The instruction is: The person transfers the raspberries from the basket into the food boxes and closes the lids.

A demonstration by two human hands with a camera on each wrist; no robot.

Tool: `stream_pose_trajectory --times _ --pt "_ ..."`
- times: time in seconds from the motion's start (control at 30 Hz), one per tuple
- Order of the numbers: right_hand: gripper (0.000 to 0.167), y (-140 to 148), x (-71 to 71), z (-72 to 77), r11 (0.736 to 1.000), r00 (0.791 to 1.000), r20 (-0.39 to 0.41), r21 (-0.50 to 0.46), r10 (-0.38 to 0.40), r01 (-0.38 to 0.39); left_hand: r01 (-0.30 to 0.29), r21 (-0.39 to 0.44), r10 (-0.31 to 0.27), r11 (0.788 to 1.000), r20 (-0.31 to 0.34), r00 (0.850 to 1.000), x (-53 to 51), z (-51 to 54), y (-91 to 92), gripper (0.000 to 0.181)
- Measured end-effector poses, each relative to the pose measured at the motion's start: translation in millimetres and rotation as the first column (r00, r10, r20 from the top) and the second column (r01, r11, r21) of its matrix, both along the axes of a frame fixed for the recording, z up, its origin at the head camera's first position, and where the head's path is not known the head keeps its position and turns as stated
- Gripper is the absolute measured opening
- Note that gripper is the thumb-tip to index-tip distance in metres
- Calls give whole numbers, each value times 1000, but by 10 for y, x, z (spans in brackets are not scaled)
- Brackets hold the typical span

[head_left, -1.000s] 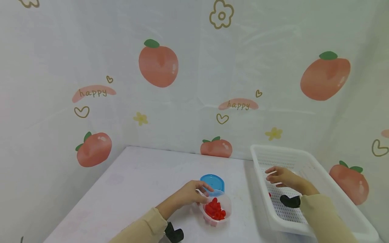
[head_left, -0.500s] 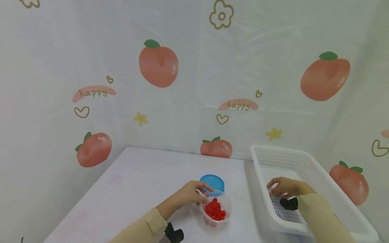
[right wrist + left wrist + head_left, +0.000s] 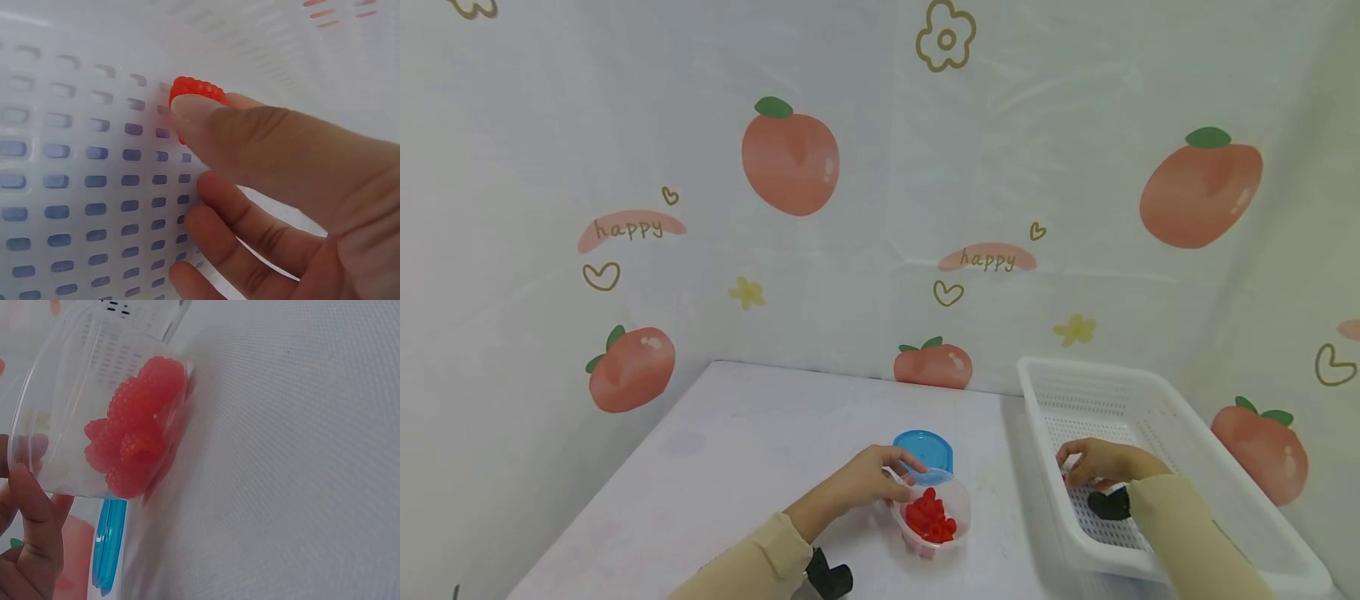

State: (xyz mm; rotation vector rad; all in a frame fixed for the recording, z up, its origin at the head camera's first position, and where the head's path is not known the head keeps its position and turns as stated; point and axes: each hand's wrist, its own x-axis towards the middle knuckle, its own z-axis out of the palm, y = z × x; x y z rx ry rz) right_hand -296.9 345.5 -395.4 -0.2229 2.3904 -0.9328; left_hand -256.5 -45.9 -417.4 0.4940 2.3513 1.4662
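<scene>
My left hand (image 3: 871,479) pinches the rim of a clear plastic tub (image 3: 958,506) between thumb and fingers. Inside the tub lie several red raspberries (image 3: 134,434), seen through its wall in the left wrist view. Down in the white basket (image 3: 1157,392), my right hand (image 3: 1105,462) pinches one raspberry (image 3: 197,87) between thumb and index finger, close to the basket's left wall. The thumb covers part of that berry, while the other fingers curl loosely beneath.
Just behind the tub lies a round blue lid (image 3: 925,450). The basket has high slotted walls and stands on the white table (image 3: 760,417) at the right. A fruit-printed white sheet (image 3: 865,167) hangs behind the table.
My right hand has lowered into the basket, and its thumb and index finger have closed on a raspberry. The left hand and the tub have stayed in place.
</scene>
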Motion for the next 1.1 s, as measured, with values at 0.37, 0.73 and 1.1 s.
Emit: stream_pose_trajectory --times 0.37,0.73,1.1 --pt "20 47 -30 -1 993 995 18 -61 99 -98 7 7 -7 1000 1 1000 2 17 -8 29" --pt "17 40 -55 30 998 987 -151 -21 49 -53 4 6 -3 1000 -1 1000 1 3 -5 29" --pt "29 83 -78 214 992 905 -414 -114 -94 51 -8 -1 8 1000 7 1000 9 5 -3 30"
